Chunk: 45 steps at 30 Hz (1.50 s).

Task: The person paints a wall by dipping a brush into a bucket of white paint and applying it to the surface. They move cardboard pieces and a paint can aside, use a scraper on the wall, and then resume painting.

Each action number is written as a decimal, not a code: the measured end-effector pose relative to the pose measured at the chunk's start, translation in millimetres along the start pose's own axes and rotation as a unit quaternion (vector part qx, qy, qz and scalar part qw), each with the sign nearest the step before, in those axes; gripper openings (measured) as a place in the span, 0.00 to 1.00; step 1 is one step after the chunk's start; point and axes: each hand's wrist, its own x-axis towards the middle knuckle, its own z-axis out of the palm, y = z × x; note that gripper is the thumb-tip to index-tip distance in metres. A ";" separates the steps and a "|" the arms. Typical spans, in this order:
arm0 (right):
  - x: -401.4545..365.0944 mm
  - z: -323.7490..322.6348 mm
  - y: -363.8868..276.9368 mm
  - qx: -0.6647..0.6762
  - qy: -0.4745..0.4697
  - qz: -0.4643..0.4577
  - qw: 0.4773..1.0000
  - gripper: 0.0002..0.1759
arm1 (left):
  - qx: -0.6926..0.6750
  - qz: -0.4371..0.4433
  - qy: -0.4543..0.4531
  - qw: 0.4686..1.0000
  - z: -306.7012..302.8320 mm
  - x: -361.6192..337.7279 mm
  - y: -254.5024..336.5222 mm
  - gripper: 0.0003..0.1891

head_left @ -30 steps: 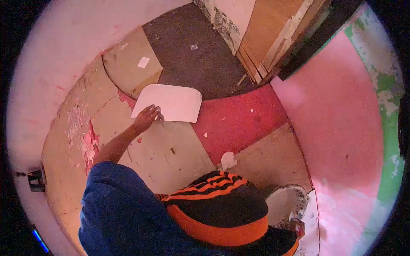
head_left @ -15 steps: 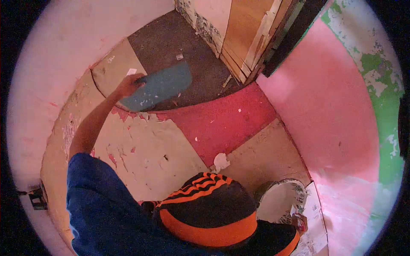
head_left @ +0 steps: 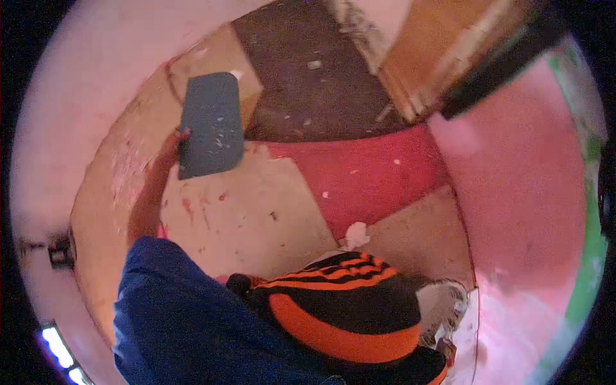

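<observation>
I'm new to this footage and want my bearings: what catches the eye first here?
The blue-grey flat sheet with rounded corners stands out at top left, gripped at its lower left edge by the left hand over the worn patchwork floor. Low in the middle sits an orange-and-black striped cap, with a white paint-smeared bucket just to its right.

Legible markings: none.
The sheet shows pale specks only; the white tag beside its top corner is too blurred to read.
</observation>
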 end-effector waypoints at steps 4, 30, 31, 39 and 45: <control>18.3 27.8 -7.5 -0.033 -0.060 -0.033 0.997 0.07 | -0.157 -0.064 0.061 0.984 -18.6 -73.8 -98.6 0.20; 36.8 27.6 34.1 -0.266 -0.145 -0.163 0.939 0.05 | 0.148 -0.338 0.026 0.929 65.3 -225.5 -130.7 0.17; 32.2 19.7 48.2 -0.337 -0.148 -0.202 0.908 0.05 | 0.092 -0.307 -0.009 0.947 71.5 -220.8 -118.3 0.17; -1.8 60.1 -21.7 -0.116 -0.161 -0.166 0.966 0.05 | 0.281 -0.116 -0.293 0.906 239.2 -96.4 -69.5 0.17; -15.4 20.5 -50.2 -0.116 -0.048 -0.171 0.977 0.05 | 0.272 0.013 -0.567 0.778 435.2 -121.6 4.3 0.21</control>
